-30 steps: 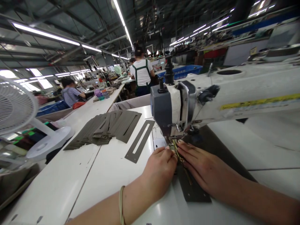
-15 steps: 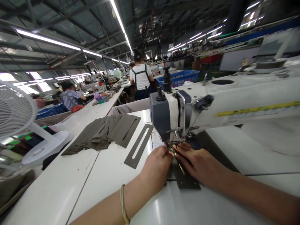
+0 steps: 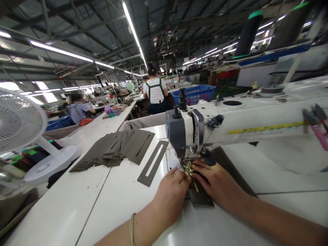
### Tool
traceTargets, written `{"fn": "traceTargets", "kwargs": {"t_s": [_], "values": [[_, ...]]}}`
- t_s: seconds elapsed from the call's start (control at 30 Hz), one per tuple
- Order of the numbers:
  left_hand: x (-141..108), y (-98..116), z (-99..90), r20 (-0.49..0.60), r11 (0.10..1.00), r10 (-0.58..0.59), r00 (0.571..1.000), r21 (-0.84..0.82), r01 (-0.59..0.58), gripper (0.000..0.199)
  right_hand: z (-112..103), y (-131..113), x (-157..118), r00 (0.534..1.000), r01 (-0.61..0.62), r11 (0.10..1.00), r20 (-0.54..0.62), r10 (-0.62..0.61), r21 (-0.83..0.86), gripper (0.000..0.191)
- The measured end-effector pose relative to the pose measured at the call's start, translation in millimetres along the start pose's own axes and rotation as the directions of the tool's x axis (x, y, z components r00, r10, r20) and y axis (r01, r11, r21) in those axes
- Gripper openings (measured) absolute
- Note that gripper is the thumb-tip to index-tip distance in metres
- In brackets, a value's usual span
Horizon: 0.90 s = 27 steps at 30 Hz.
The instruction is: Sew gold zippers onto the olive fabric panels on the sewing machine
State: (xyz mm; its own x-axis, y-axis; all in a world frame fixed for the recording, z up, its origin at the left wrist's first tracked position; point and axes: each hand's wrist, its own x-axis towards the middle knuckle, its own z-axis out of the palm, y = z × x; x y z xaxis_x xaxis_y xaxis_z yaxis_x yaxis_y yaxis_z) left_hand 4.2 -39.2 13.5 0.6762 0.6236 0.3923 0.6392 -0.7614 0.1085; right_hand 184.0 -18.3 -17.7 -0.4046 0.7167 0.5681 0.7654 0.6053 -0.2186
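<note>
Gold zipper teeth (image 3: 196, 185) run along a dark grey-green panel (image 3: 203, 199) under the needle area of a white and grey sewing machine (image 3: 176, 128). My left hand (image 3: 171, 191) is at the zipper's left side, fingers curled in and closed at its edge, just in front of the presser foot. To the right of the teeth, my right hand (image 3: 217, 181) lies on the panel with its fingers stretched out flat, thumb beside the zipper. The fingertips partly cover the work near the needle. One slotted grey-green panel (image 3: 153, 164) lies left of the machine.
A fanned pile of slotted panels (image 3: 112, 147) lies on the white table (image 3: 102, 205). To the left stands a white fan (image 3: 55, 159). Pink-handled scissors (image 3: 319, 133) are by the machine arm. Beyond are a blue basket (image 3: 202, 94) and seated co-workers.
The view has shifted, bringing the scissors into sight. My left hand has slid slightly toward me from the needle, its index finger lifting. My right hand stays on the panel.
</note>
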Motion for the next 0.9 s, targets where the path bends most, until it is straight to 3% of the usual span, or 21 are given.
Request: {"fn": "traceTargets", "kwargs": {"t_s": [0.27, 0.57, 0.77, 0.9], "values": [[2.3, -3.7, -2.9, 0.014, 0.999, 0.037, 0.999, -0.007, -0.037, 0.026, -3.8, -2.3, 7.5, 0.992, -0.105, 0.994, 0.078, 0.103, 0.026, 0.020], [4.6, -1.9, -3.0, 0.023, 0.997, 0.053, 0.998, 0.059, -0.055, 0.021, -1.8, 7.5, 12.8, 0.988, -0.149, 0.989, 0.039, 0.149, -0.007, 0.013], [5.2, -2.0, -2.0, 0.066, 0.991, 0.057, 0.996, 0.116, -0.064, 0.022, -4.9, 0.7, 17.4, 0.945, -0.261, 0.953, 0.160, 0.284, -0.152, 0.018], [5.8, -2.3, -2.3, 0.082, 0.993, 0.050, 0.995, 0.105, -0.059, 0.020, -5.4, -3.4, 21.9, 0.925, -0.317, 0.929, 0.157, 0.347, -0.191, 0.025]]}}
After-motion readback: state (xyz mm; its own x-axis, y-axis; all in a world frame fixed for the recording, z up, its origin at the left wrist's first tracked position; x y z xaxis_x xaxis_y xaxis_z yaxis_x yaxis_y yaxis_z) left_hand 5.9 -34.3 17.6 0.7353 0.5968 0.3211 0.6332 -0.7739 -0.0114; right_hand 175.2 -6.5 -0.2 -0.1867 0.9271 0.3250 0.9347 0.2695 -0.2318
